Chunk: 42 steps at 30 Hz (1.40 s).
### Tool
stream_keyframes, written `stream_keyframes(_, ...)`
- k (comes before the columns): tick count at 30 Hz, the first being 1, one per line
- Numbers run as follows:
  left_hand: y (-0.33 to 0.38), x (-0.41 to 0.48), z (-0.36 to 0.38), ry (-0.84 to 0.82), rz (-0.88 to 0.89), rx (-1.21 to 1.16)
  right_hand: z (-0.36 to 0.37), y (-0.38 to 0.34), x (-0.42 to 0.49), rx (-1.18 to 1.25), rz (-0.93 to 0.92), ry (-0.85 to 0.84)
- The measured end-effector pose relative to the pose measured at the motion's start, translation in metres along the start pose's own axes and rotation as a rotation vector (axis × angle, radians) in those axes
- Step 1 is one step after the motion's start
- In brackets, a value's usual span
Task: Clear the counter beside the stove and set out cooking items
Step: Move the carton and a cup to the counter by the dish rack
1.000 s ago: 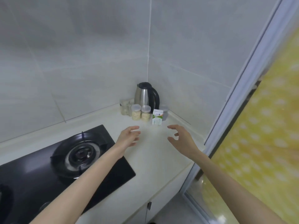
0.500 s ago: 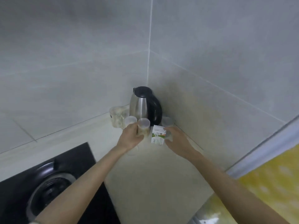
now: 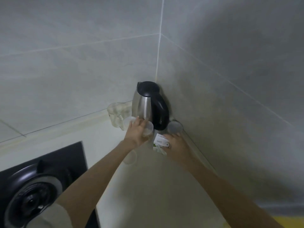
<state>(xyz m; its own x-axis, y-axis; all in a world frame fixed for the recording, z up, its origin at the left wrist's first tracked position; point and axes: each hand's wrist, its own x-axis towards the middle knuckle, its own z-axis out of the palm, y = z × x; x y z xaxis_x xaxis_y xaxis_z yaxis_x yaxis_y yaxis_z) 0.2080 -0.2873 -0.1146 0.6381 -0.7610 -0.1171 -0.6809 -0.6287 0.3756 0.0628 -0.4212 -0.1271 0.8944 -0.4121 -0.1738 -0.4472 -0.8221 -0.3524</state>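
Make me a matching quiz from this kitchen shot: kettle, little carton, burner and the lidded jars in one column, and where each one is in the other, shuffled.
Things:
1. kettle
2. small carton
3. gas burner
4. lidded jars

Places:
A. gripped by the left hand
B. upright in the tiled wall corner
C. on the black stove, lower left of the view
D. held by the right hand

Pairs: 1-B, 2-D, 3-C, 4-A.
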Motion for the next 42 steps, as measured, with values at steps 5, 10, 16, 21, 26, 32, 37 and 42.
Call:
stream_keyframes(5,0.006,0.002,0.008,0.098,-0.041,-0.038,-0.017,-0.004,-0.005,0.083,-0.068,-0.042)
stream_keyframes(10,0.018,-0.019,0.001,0.233,-0.038,-0.191,-0.019,-0.002,-0.008,0.151,-0.089,-0.003)
stream_keyframes(16,0.031,-0.055,-0.035,0.379,-0.124,-0.353,-0.026,-0.006,-0.018,0.194,-0.124,0.08)
stream_keyframes(21,0.031,-0.104,-0.063,0.531,-0.222,-0.402,-0.044,-0.026,-0.028,0.354,-0.212,0.14)
stream_keyframes(26,0.028,-0.174,-0.084,0.733,-0.33,-0.44,-0.067,-0.067,-0.048,0.445,-0.393,0.225)
stream_keyframes(32,0.023,-0.271,-0.092,0.869,-0.474,-0.408,-0.076,-0.129,-0.086,0.511,-0.606,0.143)
stream_keyframes(37,0.015,-0.365,-0.093,0.978,-0.603,-0.383,-0.058,-0.194,-0.126,0.484,-0.783,0.045)
stream_keyframes(42,0.008,-0.468,-0.087,1.095,-0.741,-0.344,-0.031,-0.261,-0.183,0.455,-0.946,-0.054)
